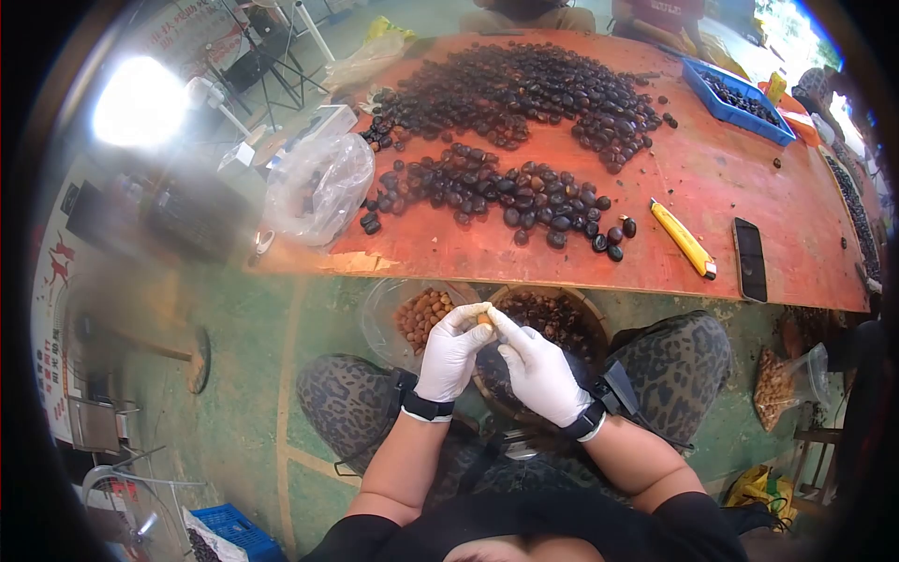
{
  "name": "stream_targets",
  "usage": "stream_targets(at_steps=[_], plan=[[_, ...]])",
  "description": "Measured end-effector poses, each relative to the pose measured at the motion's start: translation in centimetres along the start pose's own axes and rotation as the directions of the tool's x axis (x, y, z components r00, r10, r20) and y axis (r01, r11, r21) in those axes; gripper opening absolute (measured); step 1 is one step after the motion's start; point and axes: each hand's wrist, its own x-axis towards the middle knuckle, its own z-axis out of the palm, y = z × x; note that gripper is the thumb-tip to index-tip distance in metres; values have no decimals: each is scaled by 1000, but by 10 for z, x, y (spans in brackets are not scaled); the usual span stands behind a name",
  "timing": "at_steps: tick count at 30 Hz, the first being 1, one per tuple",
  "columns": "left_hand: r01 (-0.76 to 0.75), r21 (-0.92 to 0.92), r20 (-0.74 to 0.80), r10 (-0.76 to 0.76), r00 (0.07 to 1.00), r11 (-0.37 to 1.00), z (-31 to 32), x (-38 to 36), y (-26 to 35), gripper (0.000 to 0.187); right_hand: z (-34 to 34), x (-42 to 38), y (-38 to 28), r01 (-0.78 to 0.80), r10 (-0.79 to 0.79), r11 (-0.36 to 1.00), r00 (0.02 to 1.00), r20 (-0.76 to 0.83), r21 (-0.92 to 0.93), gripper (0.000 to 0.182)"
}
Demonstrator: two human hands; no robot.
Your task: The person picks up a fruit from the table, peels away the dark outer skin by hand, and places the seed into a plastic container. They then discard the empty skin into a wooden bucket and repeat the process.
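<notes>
My left hand (446,358), in a white glove, pinches a small orange-brown peeled nut (484,319) between its fingertips. The fingertips of my right hand (545,372), gloved in white too, close in on the same nut from the other side. Both hands are above my lap, just in front of the table edge. Beneath and left of them is a clear plastic bag (376,323) with peeled orange-brown nuts (426,314). Below my right hand stands a round basket (599,323) with dark shell pieces (552,318), partly hidden by that hand.
On the red table (712,178) lie heaps of dark nuts (524,84), a yellow utility knife (684,240) and a phone (749,259). A blue tray (740,122) is at the far right, a plastic bag (323,187) at left. Other people sit across the table.
</notes>
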Motion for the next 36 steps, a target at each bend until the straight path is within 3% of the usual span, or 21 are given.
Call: stream_targets(at_steps=[3, 5, 10, 13, 14, 17, 26, 32, 36], plan=[[-9, 179, 61, -2, 998, 984, 1, -4, 0, 33, -1, 7, 5, 36, -28, 998, 988, -149, 47, 46], [2, 175, 24, -6, 1000, 985, 8, -6, -1, 32, -6, 15, 15, 65, -43, 992, 981, -190, 111, 47], [-23, 22, -25, 23, 999, 999, 2, 0, -1, 32, -8, 2, 9, 17, -17, 1000, 999, 46, 13, 52], [-40, 8, -13, 40, 999, 999, 1, -1, -3, 32, -5, 3, 2, 23, -24, 999, 1000, 18, 47, 52], [-46, 8, -4, 46, 999, 999, 1, 0, -4, 32, -10, 3, -3, -77, 72, 995, 993, 93, 58, 53], [-36, 9, -12, 36, 999, 999, 4, -1, -4, 33, -6, 1, 3, 13, -13, 1000, 999, 51, 17, 53], [-33, 176, -11, 36, 999, 984, 6, -3, 0, 29, 0, 0, -2, -42, 47, 996, 998, -51, 82, 43], [-158, 542, 46, 159, 986, 825, 7, -4, 4, 33, -5, 3, -7, -398, 370, 834, 917, 148, 383, 35], [-77, 297, -45, 95, 994, 952, 20, -7, 7, 31, -6, 2, -8, -271, 254, 921, 963, 93, 279, 36]])
